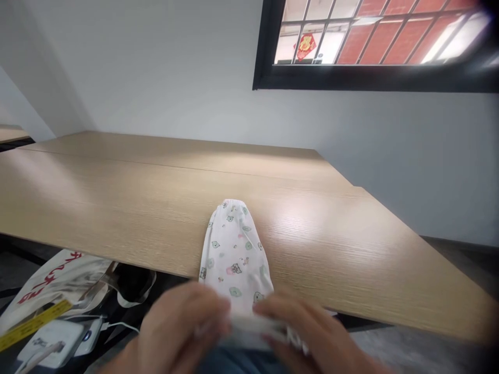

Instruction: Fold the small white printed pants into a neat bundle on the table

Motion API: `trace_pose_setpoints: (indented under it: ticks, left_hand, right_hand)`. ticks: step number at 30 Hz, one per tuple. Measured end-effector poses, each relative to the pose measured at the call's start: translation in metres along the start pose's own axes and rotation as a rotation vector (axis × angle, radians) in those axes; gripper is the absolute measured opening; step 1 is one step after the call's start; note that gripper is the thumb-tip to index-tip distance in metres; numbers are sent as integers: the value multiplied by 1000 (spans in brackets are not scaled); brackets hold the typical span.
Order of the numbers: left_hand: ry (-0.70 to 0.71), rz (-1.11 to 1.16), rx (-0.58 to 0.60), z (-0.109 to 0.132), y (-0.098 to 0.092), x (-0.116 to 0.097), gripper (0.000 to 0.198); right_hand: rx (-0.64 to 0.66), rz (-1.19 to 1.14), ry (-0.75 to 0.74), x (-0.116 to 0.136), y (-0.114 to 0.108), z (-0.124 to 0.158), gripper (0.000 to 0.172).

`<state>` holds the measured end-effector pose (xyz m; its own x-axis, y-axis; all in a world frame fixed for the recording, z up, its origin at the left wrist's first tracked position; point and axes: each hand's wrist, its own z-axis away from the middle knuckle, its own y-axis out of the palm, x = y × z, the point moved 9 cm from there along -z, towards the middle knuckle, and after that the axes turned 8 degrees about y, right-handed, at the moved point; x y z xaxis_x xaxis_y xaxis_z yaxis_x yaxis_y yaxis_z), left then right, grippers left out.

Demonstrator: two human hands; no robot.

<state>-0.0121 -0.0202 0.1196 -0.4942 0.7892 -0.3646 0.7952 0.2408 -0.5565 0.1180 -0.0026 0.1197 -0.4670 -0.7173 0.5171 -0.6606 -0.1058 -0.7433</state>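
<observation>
A small white garment (236, 254) with a print of little bears and green and pink spots lies lengthwise over the table's front edge. Its far end is narrow and gathered like an elastic cuff; it could be a folded trouser leg or a sleeve, I cannot tell which. The near end is at my lap, between my hands. My left hand (183, 322) pinches the left side of that end, fingers closed. On the right side, my right hand (312, 327) has its thumb and fingers closed around the fabric. Both hands are smeared by motion, and the fabric inside them is partly hidden.
The wooden table (136, 197) stretches to a pale wall with a dark-framed window (366, 78). Below its left edge are a white bag (74, 275) with red lettering, a yellow strip (35, 324), a white power bank-like device (52, 343) and cables.
</observation>
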Motion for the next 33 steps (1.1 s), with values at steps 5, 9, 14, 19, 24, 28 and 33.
trace_pose_setpoints:
  ticks: [5,9,14,19,24,28,33]
  left_hand:
    - [-507,13,108,-66,28,123,19]
    - [-629,-33,201,-89,64,202,25]
    - [-642,-72,271,-76,84,234,40]
    - [-445,-20,271,-62,70,170,48]
    - [-225,193,663,-18,111,103,47]
    - [-83,-17,850,-19,142,126,48]
    - [-168,-105,806,-75,159,200,46]
  right_hand:
    - [34,-57,272,-92,1,-88,26]
    - [114,-3,460,-173,22,-137,26]
    - [150,113,474,-201,36,-142,37]
    - [34,214,68,-119,20,-107,34]
    - [176,346,-22,-73,68,-47,34]
    - [104,475,79,-70,90,-27,46]
    - [87,492,80,-63,93,-15,53]
